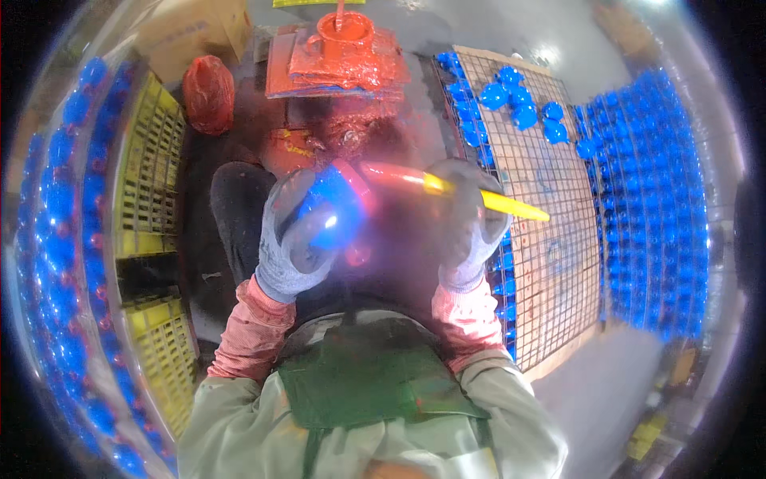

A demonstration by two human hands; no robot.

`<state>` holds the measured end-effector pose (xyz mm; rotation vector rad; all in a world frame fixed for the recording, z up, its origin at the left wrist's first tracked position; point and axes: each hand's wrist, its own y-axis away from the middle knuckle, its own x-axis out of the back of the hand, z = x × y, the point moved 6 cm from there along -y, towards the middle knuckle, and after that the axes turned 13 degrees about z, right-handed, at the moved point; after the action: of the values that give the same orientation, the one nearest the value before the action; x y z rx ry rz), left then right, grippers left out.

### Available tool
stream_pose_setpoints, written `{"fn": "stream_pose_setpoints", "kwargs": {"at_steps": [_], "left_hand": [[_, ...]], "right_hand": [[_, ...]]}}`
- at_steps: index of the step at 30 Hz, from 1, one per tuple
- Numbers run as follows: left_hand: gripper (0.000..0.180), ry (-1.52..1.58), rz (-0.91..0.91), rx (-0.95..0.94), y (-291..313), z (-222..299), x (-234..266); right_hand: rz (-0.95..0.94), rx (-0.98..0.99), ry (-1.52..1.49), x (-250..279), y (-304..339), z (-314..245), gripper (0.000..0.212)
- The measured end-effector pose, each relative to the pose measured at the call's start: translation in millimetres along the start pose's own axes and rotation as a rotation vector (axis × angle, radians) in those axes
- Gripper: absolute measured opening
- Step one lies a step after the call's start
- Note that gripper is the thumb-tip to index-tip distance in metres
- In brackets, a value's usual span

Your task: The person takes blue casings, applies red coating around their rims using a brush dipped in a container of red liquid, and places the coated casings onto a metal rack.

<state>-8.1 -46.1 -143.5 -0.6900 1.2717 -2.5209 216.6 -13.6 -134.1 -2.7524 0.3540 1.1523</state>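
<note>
My left hand (281, 243), in a grey work glove, is closed round a shiny, rounded blue piece (333, 206). Pink-red shows along the piece's far and right edges, and motion blur hides its exact kind. In my right hand (471, 231), gloved the same way, is a paintbrush (511, 206) with a yellow handle. Its red-coated end points left and meets or nearly meets the blue piece. Beyond both hands, a red-coated pot (345, 49) of red paint, with a stick standing in it, sits on a paint-covered stack of flat sheets (291, 68).
On my right lies a wire grid rack (550, 263) with several blue pieces (523, 104) on it. More blue pieces fill racks at the far right (654, 207) and left (60, 239). Yellow crates (152, 168), a red bag (209, 94) and a cardboard box (195, 36) stand to the left.
</note>
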Motion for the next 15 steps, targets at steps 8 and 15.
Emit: {"fn": "stream_pose_setpoints", "kwargs": {"at_steps": [8,15], "left_hand": [[0.069,-0.014,0.022,0.015,4.8,1.3,12.2],[0.086,0.387,0.225,0.636,-2.9,-38.2,35.1]], "right_hand": [[0.094,0.409,0.408,-33.5,18.2,-4.8,0.016],[0.085,1.119,1.103,-0.9,15.6,-17.7,0.01]]}}
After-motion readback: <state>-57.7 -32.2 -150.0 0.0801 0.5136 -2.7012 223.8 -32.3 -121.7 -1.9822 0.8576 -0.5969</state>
